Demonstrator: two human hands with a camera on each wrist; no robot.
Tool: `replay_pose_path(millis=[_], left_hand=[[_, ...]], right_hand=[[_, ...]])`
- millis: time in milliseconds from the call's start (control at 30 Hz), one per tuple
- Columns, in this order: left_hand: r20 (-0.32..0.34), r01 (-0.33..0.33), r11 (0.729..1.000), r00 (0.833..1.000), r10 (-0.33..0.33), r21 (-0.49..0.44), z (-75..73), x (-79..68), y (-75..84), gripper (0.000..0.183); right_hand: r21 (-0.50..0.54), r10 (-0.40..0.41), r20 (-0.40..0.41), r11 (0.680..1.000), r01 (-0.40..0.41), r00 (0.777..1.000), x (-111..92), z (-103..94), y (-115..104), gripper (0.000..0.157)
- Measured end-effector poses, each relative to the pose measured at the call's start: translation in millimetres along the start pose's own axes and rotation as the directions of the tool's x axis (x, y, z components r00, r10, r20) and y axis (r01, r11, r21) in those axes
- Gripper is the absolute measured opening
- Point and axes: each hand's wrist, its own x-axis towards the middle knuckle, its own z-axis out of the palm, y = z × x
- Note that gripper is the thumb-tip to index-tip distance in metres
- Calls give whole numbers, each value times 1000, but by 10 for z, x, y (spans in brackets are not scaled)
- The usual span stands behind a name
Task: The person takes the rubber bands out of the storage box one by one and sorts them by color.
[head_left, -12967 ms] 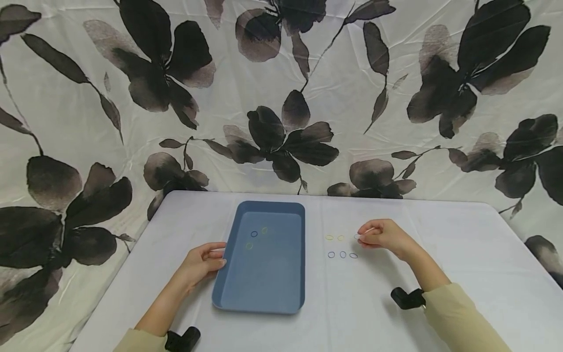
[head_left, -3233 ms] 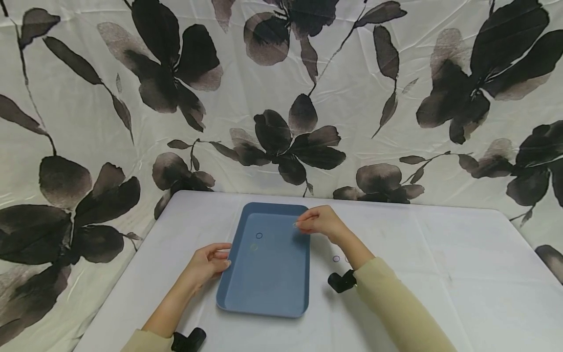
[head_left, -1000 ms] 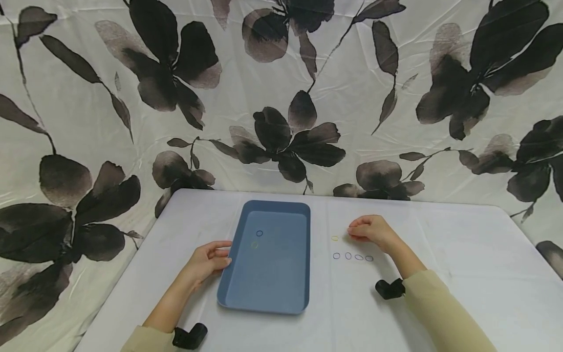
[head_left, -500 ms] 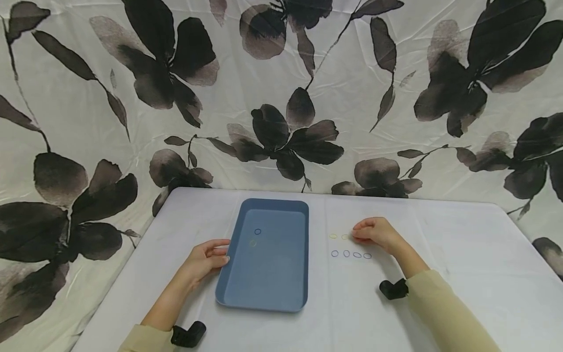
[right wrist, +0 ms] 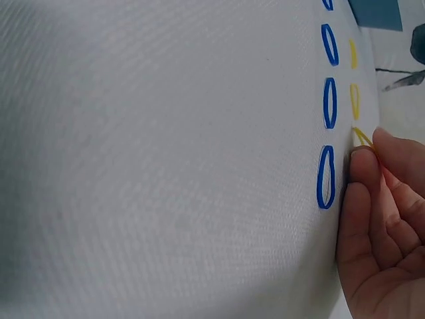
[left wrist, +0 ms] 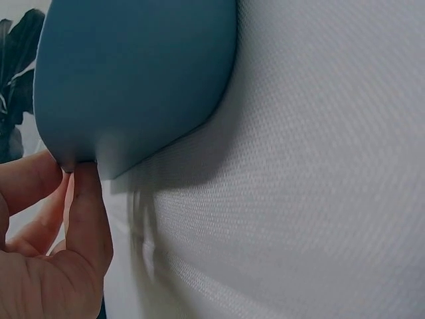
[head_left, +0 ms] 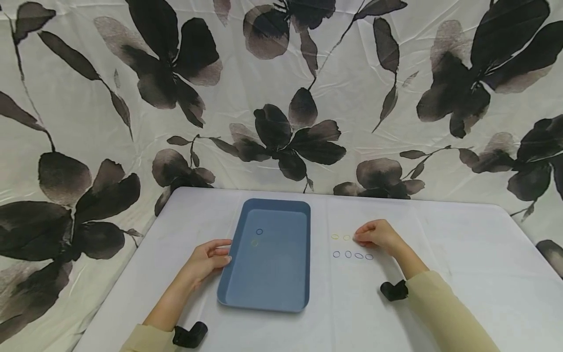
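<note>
My left hand (head_left: pixel 203 262) grips the left rim of a blue rectangular tray (head_left: pixel 268 283); the left wrist view shows thumb and fingers pinching the tray's edge. Inside the tray lie a blue rubber band (head_left: pixel 256 231) and a yellow rubber band (head_left: pixel 252 243). To the tray's right, my right hand (head_left: pixel 379 235) pinches another yellow rubber band (right wrist: pixel 362 137) between thumb and forefinger, low at the table. It is at the end of a row with two yellow bands (right wrist: pixel 352 103). Nearer me runs a row of several blue rubber bands (right wrist: pixel 321 178).
A white cloth covers the table (head_left: pixel 462 274). Behind it hangs a white curtain with dark flowers (head_left: pixel 272 132). Black wrist devices (head_left: pixel 190 335) sit at both sleeves.
Since 13 s ago one yellow band has left the tray, and the blue row shows one more. My right hand moved from over the tray to the yellow row, then slightly right. Left hand stayed.
</note>
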Motion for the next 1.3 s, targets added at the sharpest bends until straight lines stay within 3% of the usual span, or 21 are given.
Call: replay_pose_path(millis=[567, 867, 1300], left_hand=[[9, -20, 1000, 1000, 20, -8, 0, 11, -38, 52], [21, -26, 999, 999, 27, -18, -2, 17, -39, 52], [21, -31, 999, 999, 31, -31, -5, 24, -42, 52]], right_hand=[[-83, 37, 38, 996, -34, 999, -46, -125, -82, 14], [-86, -35, 55, 995, 39, 998, -40, -176, -285, 19], [-68, -59, 75, 996, 64, 995, 3, -127, -544, 21]])
